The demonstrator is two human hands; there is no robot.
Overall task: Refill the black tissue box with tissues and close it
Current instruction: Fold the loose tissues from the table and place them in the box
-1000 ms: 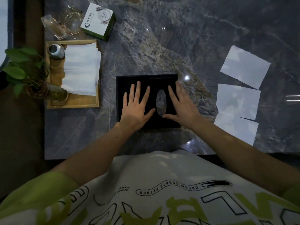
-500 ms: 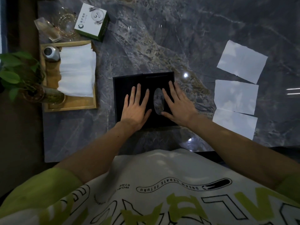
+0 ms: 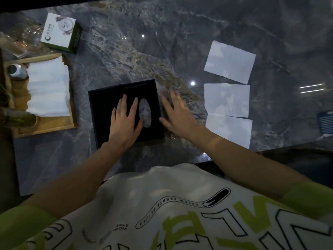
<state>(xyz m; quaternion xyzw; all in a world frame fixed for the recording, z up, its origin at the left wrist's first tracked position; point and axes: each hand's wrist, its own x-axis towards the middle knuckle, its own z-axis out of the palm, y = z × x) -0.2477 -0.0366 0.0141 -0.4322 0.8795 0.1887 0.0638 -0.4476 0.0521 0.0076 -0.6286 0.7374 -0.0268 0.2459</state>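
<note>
The flat black tissue box [image 3: 104,109] lies in the middle of the dark marble table [image 3: 180,42], with an oval slot [image 3: 144,112] in its top. My left hand [image 3: 124,121] rests flat on the box with fingers spread, thumb at the slot's edge. Just off the box's right edge, my right hand [image 3: 178,114] hovers over the table, open, blurred and holding nothing. Three white tissue sheets [image 3: 228,100] lie flat in a column at the right. A stack of white tissues [image 3: 47,89] sits in a wooden tray [image 3: 45,127] at the left.
A white and green carton [image 3: 60,32] and glassware [image 3: 27,37] stand at the back left. A small metal tin [image 3: 16,71] sits in the tray, and a plant pot [image 3: 16,118] is at the left edge. The table's near edge runs close to my body.
My right hand has lifted off the box's top and moved right, past its edge. My left hand stays flat on the box. The camera has shifted, so the scene sits further right.
</note>
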